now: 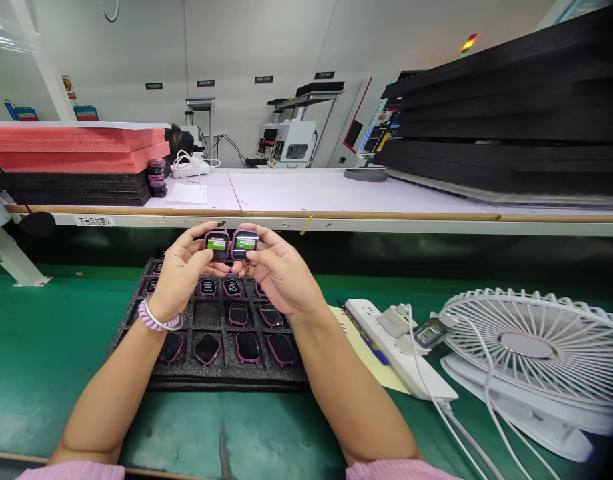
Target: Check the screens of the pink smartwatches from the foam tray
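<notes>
at lower centre, the left hand (183,272) and the right hand (281,272) hold up two pink-cased smartwatch bodies (231,244), side by side and nearly touching, their screens lit green. each grip is clenched, its fingers pinching one watch by the edges. just below lies a black foam tray (221,381) of dark-screened watches (247,347) in rows, on the green desk (46,347). a coiled lilac band (159,315) circles the left wrist. a white power strip (386,330) and a white desk fan (529,347) sit at lower right; pink and black foam sheets (76,160) are stacked at upper left.
</notes>
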A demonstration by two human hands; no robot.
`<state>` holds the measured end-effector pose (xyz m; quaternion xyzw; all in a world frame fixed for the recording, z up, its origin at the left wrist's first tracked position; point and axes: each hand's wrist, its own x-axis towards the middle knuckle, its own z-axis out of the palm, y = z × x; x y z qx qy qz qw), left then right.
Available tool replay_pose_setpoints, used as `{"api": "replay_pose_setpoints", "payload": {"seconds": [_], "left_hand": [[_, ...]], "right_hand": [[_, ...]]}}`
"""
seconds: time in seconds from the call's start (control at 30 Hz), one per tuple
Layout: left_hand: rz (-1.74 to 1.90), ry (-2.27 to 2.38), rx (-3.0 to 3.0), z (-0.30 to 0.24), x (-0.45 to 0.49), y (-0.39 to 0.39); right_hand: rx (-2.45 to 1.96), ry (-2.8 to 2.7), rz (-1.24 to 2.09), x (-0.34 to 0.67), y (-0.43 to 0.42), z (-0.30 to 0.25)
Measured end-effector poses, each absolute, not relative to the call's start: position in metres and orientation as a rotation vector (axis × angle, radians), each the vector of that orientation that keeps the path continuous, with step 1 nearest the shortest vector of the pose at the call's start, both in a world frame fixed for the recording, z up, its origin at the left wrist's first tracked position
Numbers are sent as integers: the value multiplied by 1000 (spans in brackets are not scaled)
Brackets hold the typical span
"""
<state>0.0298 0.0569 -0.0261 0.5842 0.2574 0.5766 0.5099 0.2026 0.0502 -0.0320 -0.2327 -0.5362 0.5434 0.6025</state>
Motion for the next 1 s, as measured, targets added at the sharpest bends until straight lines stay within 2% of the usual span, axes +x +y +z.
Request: {"api": "replay_pose_setpoints", "payload": {"seconds": [0.8, 1.0], "left_hand": [[1383, 587, 1373, -25, 30, 58], [1396, 583, 1401, -7, 27, 64]], "right_hand": [[-529, -1194, 1227, 199, 54, -34], [-471, -1249, 1253, 199, 64, -18]]}}
